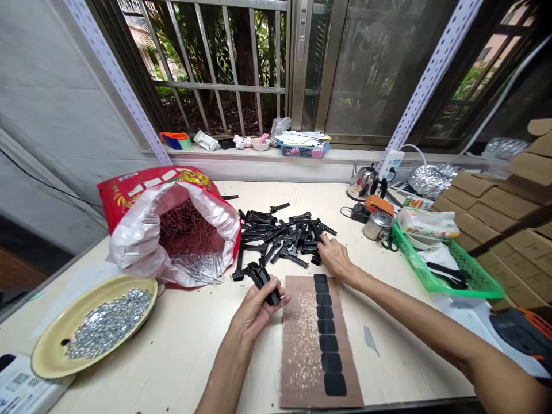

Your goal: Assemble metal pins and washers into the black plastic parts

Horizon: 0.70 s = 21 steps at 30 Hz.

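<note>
**Some laid out, many left**

Beyond our brown board (302, 339) lie heaped black parts (282, 234). Our left hand (257, 305) holds several; our right hand (338, 259) touches the heap, grip unclear. Seven black squares (326, 326) line the board.

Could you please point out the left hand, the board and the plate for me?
Left hand (257, 309): head view, middle of the hand.
Board (299, 345): head view, speckled left part.
Plate (48, 349): head view, bare left side.
</note>
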Available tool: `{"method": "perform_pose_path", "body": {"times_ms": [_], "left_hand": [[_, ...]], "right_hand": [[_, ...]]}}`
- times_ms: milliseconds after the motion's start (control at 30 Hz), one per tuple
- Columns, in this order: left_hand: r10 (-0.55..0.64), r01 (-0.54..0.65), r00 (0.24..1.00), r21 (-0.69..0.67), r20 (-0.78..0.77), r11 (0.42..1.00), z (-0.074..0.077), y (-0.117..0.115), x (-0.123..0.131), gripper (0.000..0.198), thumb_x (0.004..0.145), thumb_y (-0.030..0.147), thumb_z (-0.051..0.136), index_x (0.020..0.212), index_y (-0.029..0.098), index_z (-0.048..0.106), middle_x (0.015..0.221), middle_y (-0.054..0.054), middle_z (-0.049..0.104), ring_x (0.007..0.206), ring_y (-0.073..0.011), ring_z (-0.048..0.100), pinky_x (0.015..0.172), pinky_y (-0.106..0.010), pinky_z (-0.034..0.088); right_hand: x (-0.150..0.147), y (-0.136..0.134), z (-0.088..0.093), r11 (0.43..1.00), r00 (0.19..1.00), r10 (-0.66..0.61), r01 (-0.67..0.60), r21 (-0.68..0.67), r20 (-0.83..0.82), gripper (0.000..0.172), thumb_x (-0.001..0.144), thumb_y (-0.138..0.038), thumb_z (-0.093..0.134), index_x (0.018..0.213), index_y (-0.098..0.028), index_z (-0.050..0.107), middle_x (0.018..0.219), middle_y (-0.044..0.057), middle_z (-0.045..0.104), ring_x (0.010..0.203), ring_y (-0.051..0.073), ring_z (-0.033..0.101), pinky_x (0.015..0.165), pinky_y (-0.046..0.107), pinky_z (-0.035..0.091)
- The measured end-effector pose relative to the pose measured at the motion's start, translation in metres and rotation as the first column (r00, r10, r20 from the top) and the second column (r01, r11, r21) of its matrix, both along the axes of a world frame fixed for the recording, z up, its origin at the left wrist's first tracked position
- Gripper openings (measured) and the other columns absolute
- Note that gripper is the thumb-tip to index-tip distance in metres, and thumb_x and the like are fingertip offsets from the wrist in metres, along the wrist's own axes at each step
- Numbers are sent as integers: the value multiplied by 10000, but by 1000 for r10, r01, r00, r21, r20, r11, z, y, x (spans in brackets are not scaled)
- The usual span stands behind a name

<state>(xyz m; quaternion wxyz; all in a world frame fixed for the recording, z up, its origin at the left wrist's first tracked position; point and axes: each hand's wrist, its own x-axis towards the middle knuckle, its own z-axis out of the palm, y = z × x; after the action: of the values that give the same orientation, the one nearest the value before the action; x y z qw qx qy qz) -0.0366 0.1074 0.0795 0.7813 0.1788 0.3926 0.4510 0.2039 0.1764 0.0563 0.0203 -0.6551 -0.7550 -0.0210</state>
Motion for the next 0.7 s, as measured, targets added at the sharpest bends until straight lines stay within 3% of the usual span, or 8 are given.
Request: {"method": "perform_pose_path", "body": {"times_ms": [67,167,300,433,533,600,700], "left_hand": [[10,-10,1000,-19,18,1000,-1,-1,6,117,742,142,688,713,120,578,646,-9,596,588,-116,604,689,-333,581],[22,-21,999,-39,33,999,-3,-1,17,109,753,146,682,836,110,621,619,-7,598,587,-129,627,687,-324,580],[58,-56,998,-69,28,996,-7,0,29,334,748,117,679,1067,104,583,749,-70,675,768,-208,693,726,-335,577],[65,-62,998,-106,22,992,-11,-1,36,380,739,89,675,1100,73,557,830,-123,700,791,-225,700,733,-340,576],[71,-68,997,-100,25,993,-11,0,40,388,741,93,674,1110,76,556,937,-158,697,851,-240,694,756,-344,573],[69,-66,997,-94,34,993,-10,0,44,389,745,95,672,1117,84,559,1015,-170,684,903,-251,681,788,-354,565],[46,-42,996,-54,76,998,-11,1,49,334,764,114,662,1089,110,587,1056,-148,676,957,-248,659,808,-367,558]], "right_hand": [[1,-6,0,1000,1000,2,-2,14,26,262,892,-90,372,962,-172,610,1085,132,552,992,252,497,769,352,406],[2,-21,2,998,998,-38,36,45,46,242,884,-89,378,942,-158,603,1053,136,558,958,247,498,778,354,394],[-3,-41,2,993,994,-107,107,47,-10,193,889,-161,407,983,-183,575,1005,91,574,892,216,513,710,313,390],[-3,-41,1,994,995,-87,89,58,-45,228,883,-147,418,1046,-185,574,997,96,592,905,230,502,748,342,370],[-5,-42,6,986,993,-77,90,142,-91,266,907,-171,397,1112,-185,565,975,107,611,950,261,482,813,401,346],[-14,-51,10,972,972,3,53,230,-236,271,916,-200,405,1149,-192,543,984,98,616,938,252,492,806,393,364],[-34,-72,15,953,848,237,-106,285,-474,219,906,-247,458,1098,-198,551,978,76,615,892,215,523,754,338,420]]}}
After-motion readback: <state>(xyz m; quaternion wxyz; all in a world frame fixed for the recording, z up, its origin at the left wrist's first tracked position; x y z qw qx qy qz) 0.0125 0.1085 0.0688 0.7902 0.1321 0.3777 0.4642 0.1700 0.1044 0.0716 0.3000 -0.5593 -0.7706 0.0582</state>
